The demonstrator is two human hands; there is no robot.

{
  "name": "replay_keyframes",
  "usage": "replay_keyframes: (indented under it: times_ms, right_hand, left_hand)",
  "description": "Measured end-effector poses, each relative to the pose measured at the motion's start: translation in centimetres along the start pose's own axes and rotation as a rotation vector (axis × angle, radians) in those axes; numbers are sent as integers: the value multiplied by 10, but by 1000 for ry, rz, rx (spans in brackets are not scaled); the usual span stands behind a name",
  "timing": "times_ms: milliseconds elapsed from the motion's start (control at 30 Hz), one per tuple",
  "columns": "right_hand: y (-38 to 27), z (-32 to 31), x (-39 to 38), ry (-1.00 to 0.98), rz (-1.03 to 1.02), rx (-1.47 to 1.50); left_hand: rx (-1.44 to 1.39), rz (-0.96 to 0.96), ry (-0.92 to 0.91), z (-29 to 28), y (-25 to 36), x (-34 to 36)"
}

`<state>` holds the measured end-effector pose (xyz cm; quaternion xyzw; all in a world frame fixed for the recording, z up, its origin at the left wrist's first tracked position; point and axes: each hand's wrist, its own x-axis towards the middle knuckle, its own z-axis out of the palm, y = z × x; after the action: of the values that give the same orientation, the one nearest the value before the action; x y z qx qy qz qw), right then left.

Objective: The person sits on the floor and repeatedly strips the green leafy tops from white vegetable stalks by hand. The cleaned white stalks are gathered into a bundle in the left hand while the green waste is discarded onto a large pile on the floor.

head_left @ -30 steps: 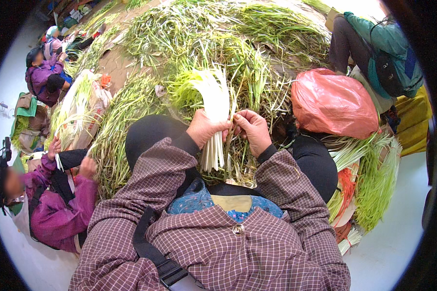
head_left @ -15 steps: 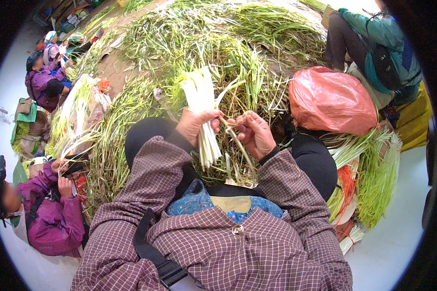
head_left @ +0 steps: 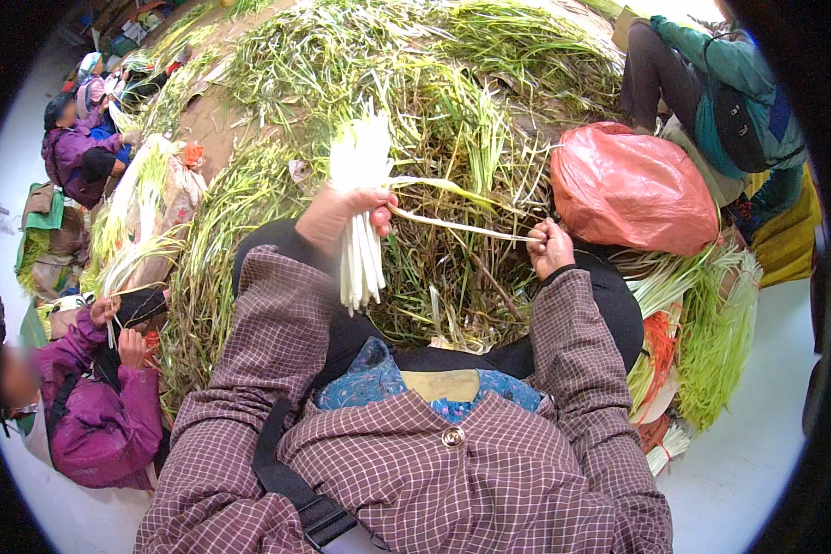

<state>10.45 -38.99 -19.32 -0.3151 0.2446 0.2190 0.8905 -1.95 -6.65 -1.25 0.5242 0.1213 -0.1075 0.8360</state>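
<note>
A bunch of pale stalks (head_left: 362, 263), like blanched garlic chives, is gripped upright in my left hand (head_left: 337, 220), white at its lower end. From that hand one thin pale stalk (head_left: 462, 223) stretches to the right, its far end pinched in my right hand (head_left: 551, 251). A yellowed leaf (head_left: 452, 187) also sticks out rightward beside my left thumb. Beneath and beyond both hands spreads a heap of green and withered brown stalks (head_left: 425, 120). My left fingers partly hide the middle of the bunch.
A red plastic bag (head_left: 628, 194) stands right of my knee. Behind it sits a person in green (head_left: 757, 111). Tied green bundles (head_left: 720, 342) lie to my right. At left, a person in purple (head_left: 106, 420) handles stalks near a sack of greens (head_left: 148, 203); others sit farther back.
My hands have moved apart: the right one went right and slightly down, drawing the thin stalk taut. The left hand, with the bunch, shifted a little left.
</note>
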Motion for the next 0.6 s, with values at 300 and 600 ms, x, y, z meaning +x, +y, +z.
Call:
replay_keyframes:
  times_ms: [300,600]
  right_hand:
    - [-60,-55,34,327,-562,230]
    - [4,36,-29,-72,-538,-1970]
  left_hand:
    - [13,78,-146,-26,22,-13]
    - [64,137,-39,-6,8,-7]
